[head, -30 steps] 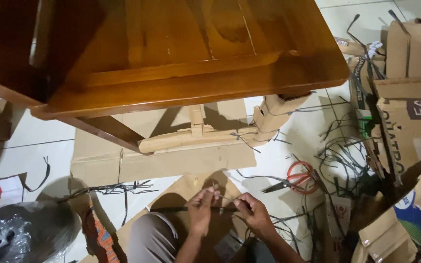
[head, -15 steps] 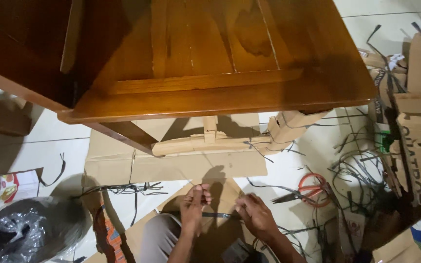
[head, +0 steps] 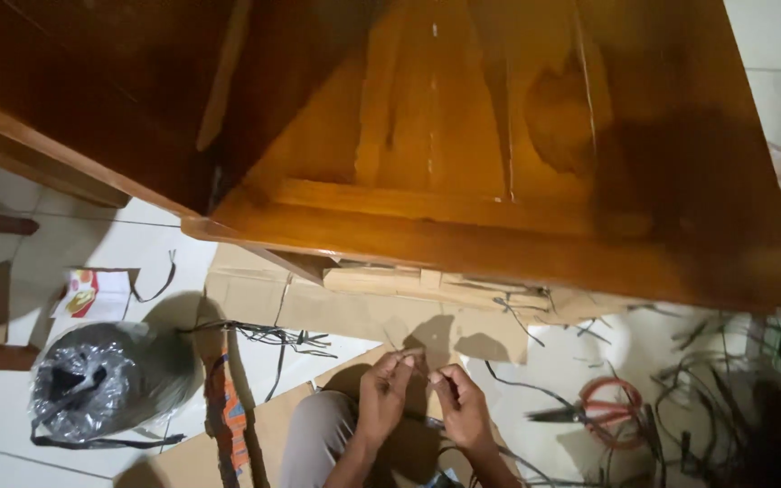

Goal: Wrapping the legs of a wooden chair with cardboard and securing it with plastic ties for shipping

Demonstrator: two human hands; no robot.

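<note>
white floor tiles (head: 11, 425) run under everything, littered with flattened cardboard (head: 381, 312) and loose dark strips (head: 273, 337). a large varnished wooden table (head: 499, 181) fills the far half of the view, its edge overhanging the cardboard.

near the bottom centre, the left hand (head: 383, 393) and right hand (head: 459, 407) meet almost fingertip to fingertip over a grey-trousered knee (head: 314, 443). both sets of fingers are pinched closed on a thin dark strap (head: 419, 370) held between them; it is so slim and shadowed that its exact run beyond the fingertips cannot be told.

to the right lie orange-handled scissors (head: 598, 407), blades pointing left, amid a tangle of cut straps (head: 707, 398). at near left sits a bundle wrapped in clear plastic (head: 101, 380), with a small printed carton (head: 92, 291) just beyond it.

my judgement of the risks: the strap is narrow and the light poor, so it could slip from the pinch and be lost among the identical offcuts. the straps' edges could nick a finger if pulled hard, and the scissors lie close to the right forearm's sweep.
</note>
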